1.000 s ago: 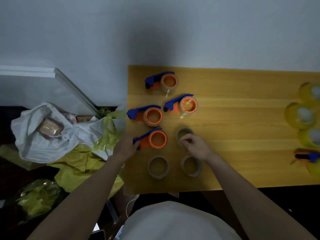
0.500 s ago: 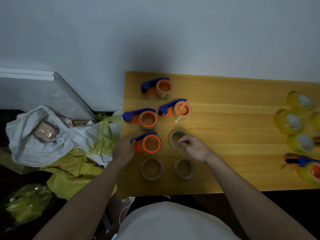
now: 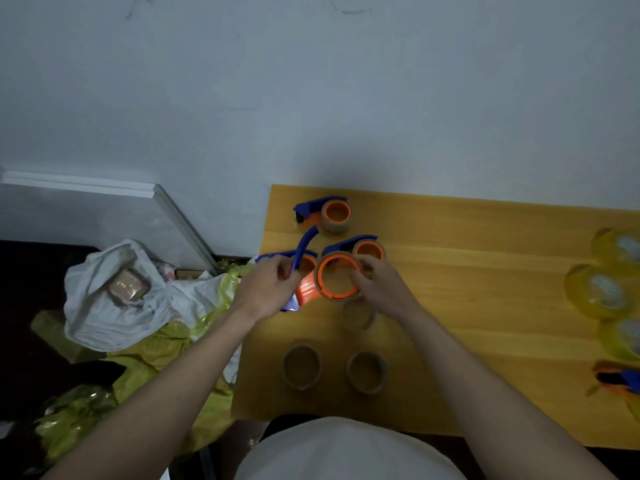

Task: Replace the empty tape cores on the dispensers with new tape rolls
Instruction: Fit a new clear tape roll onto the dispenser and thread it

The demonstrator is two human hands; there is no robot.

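Dispenser (image 3: 313, 289) lifted near table's (image 3: 485, 306) left edge: left hand (image 3: 266, 292) clamped on handle, right hand (image 3: 377, 285) pinching core (image 3: 337, 277). Light, stiff plastic; thin cardboard core probably crushable, best gripped by rim.

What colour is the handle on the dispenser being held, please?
Blue handle, seen in the head view.

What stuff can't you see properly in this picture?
All in the head view:
- The third dispenser: mostly hidden behind the left hand and the lifted dispenser.
- The core under the right hand: its far rim is covered by that hand.
- The tape rolls on the right: blurry, some cut off by the edge.
- The dispenser at the right edge: cut off and blurred.
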